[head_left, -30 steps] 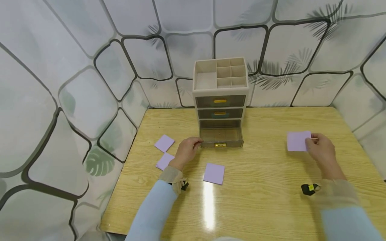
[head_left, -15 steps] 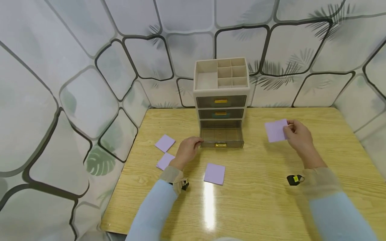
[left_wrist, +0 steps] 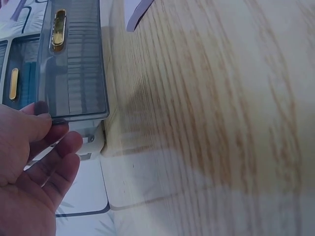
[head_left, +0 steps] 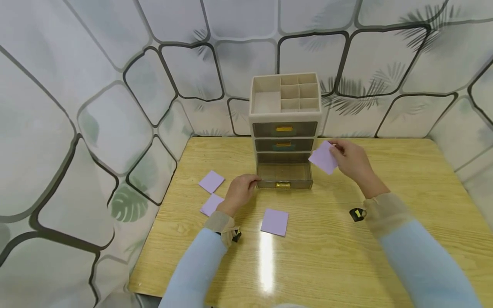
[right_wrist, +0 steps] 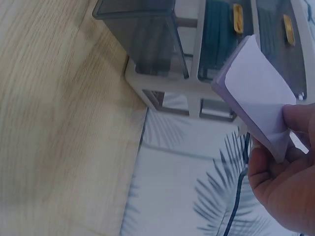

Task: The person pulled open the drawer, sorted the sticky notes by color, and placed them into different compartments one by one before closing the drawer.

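Observation:
A small white organizer (head_left: 285, 116) stands at the back of the table, its clear grey bottom drawer (head_left: 265, 184) pulled out. My left hand (head_left: 240, 191) pinches the drawer's left front corner between thumb and forefinger, as the left wrist view (left_wrist: 42, 125) also shows. Just right of the organizer, my right hand (head_left: 352, 160) grips a purple sticky note pad (head_left: 323, 158) by one edge, thumb on its face. The pad is held tilted in the air beside the open drawer, and the right wrist view shows its thickness (right_wrist: 256, 91).
Purple square pads lie on the wooden table: one (head_left: 274, 222) in front of the drawer, two (head_left: 211, 182) to the left, one of these partly behind my left forearm. Upper drawers (head_left: 284, 129) are closed. Patterned wall covering (head_left: 246, 60) rises behind the table.
My right hand has carried the sticky note pad leftward from the table's right side to beside the organizer, turning it on the way. The left hand stays at the drawer corner.

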{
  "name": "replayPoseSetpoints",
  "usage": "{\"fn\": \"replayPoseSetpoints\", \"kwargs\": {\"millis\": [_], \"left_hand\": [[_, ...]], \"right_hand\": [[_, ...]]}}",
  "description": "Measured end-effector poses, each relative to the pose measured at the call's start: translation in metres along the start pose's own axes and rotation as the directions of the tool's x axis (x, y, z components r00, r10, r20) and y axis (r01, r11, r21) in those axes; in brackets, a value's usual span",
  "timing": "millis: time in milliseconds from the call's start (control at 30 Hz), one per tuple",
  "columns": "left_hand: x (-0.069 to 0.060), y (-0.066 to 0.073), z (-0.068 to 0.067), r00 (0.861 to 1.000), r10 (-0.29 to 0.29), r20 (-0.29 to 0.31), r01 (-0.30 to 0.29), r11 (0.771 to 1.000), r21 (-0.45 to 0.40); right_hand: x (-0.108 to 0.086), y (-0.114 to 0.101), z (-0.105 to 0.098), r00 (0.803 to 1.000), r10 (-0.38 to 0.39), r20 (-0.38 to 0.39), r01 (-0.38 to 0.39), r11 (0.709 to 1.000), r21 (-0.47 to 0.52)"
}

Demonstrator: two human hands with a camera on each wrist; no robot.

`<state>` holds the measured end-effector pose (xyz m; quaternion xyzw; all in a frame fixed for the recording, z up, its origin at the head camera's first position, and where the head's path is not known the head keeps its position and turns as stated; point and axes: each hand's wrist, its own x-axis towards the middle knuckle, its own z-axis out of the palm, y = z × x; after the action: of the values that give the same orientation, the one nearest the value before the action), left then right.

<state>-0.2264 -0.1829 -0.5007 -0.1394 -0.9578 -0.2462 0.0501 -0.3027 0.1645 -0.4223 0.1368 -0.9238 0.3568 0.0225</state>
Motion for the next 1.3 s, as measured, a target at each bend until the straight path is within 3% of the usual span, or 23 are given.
{"fn": "replayPoseSetpoints", "kwargs": {"millis": [300,800,1033,1300], "left_hand": [[0.002,-0.003,0.001,1.0,0.01,-0.003,-0.01,1.0,0.007],[0.0,-0.004,0.005,1.0,0.006,-0.007,-0.006,1.0,0.016],[-0.001,-0.005,0.006,0.999,0.019,-0.029,-0.019,1.0,0.02],[-0.001,-0.006,0.009,1.0,0.01,-0.028,-0.009,1.0,0.019]], "right_hand": [[0.021,-0.024,0.029,0.99,-0.123,0.064,0.126,0.992,-0.03],[0.031,-0.044,0.062,0.978,-0.134,0.16,0.149,0.985,-0.089],[0.044,-0.037,0.074,0.949,-0.204,0.239,0.238,0.963,-0.124],[0.056,-0.03,0.091,0.902,-0.243,0.358,0.325,0.927,-0.19]]}}
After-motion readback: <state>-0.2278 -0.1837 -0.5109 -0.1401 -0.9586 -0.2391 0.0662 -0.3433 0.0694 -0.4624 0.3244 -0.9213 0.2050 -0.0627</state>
